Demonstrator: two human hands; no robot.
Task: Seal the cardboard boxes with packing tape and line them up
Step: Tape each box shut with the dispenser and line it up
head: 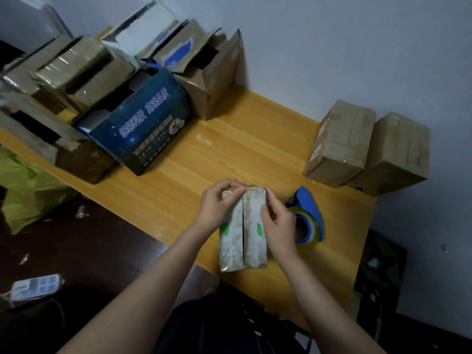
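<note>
Head view: at lower centre, the left hand (217,204) and right hand (277,223) both grip the far end of the box (252,251). Hold it tightly closed before reaching for the tape (307,218), just to its right.

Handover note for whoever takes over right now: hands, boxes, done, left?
Left hand grips the far end of the small white box; right hand pinches its right edge. Its centre seam looks untaped.
Tape dispenser lies on the table, right of it.
Done: two brown boxes side by side at the table's right end look sealed.
Left: tape this box, line it up, then the open boxes at far left.
</note>
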